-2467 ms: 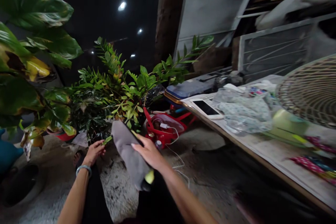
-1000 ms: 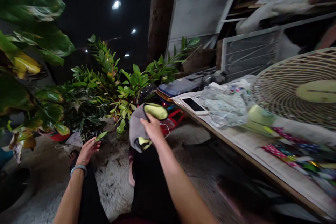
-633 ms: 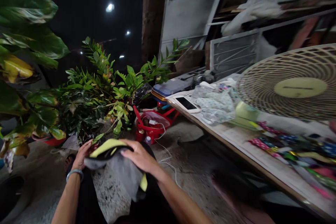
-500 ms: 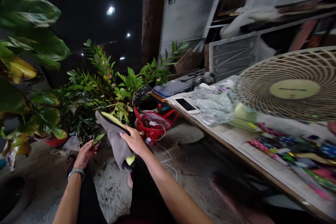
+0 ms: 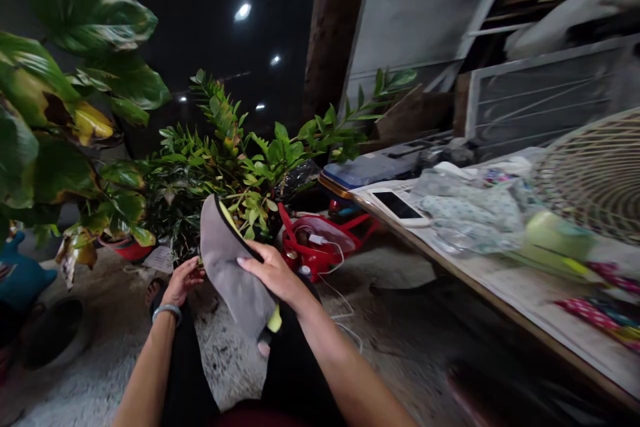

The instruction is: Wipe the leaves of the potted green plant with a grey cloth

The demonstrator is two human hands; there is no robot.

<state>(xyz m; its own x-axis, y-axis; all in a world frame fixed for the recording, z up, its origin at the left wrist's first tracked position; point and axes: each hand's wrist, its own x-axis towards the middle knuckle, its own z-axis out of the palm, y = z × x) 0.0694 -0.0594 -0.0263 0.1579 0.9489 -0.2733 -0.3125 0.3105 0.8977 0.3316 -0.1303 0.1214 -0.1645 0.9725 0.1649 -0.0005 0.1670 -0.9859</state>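
Observation:
A grey cloth (image 5: 230,273) with a yellow-green underside and black edging hangs in front of me. My right hand (image 5: 273,270) grips it, thumb on the grey face and fingers behind. Left of the cloth, my left hand (image 5: 184,280), with a pale bangle on the wrist, has its fingers pinched together. A thin greenish bit of a leaf (image 5: 201,261) shows at those fingertips; the cloth hides most of it. Just beyond both hands grows a leafy potted plant (image 5: 215,147).
A red bag (image 5: 320,250) with a white cable stands on the floor beyond my right hand. To the right, a table (image 5: 450,263) carries a white tablet-like device (image 5: 397,207), crumpled plastic and a fan grille (image 5: 595,173). Large leaves (image 5: 100,20) overhang the left.
The view has swung left, so the scene sits further right. The cloth has turned its grey face more toward me and covers the leaf that showed at my left fingertips.

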